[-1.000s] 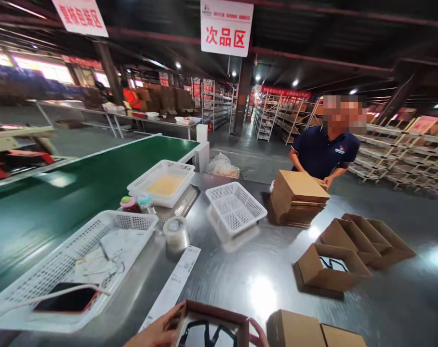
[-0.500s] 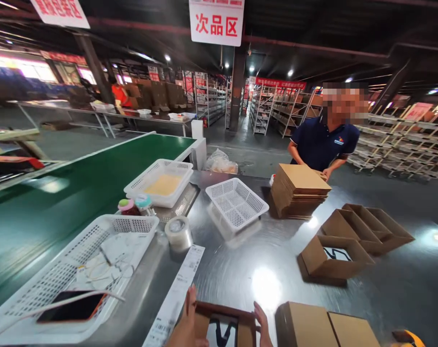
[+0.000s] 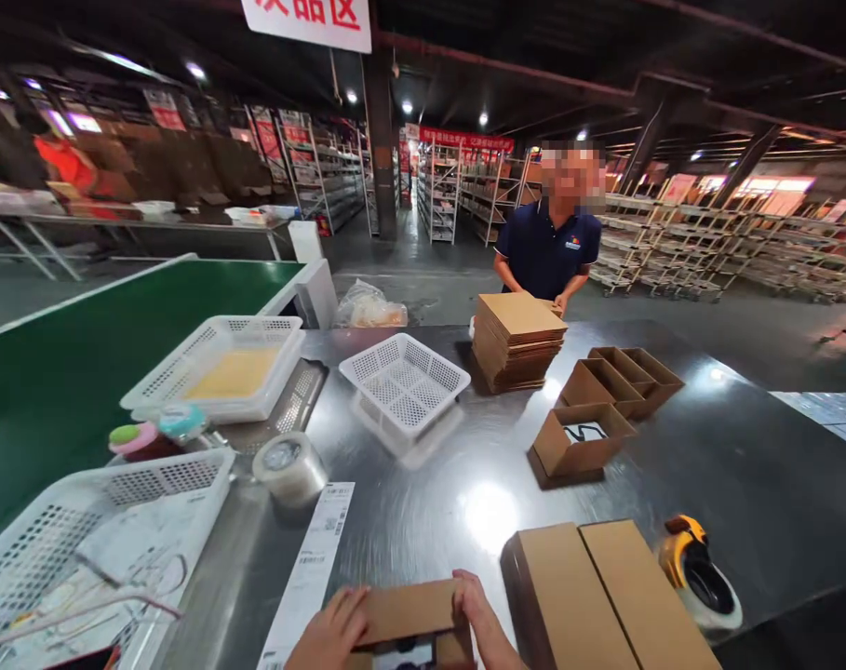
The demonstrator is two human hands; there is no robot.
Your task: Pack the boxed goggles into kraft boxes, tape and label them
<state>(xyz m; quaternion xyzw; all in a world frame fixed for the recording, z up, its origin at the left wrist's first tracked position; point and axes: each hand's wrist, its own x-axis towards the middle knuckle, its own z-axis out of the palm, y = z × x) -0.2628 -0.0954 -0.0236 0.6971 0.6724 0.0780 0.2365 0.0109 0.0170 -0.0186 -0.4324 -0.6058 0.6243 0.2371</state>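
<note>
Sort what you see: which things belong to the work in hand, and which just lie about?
In hand:
left hand
right hand
small cardboard box, a hand at each side

Lying about:
closed cartons
tape dispenser
tape roll
label strip
empty white basket

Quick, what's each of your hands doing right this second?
Left hand: gripping the left side of the small cardboard box.
Right hand: gripping the same box's right side.

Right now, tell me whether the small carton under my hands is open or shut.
Nearly shut: a flap covers the small carton, left hand and right hand gripping its sides; a gap shows below.
</note>
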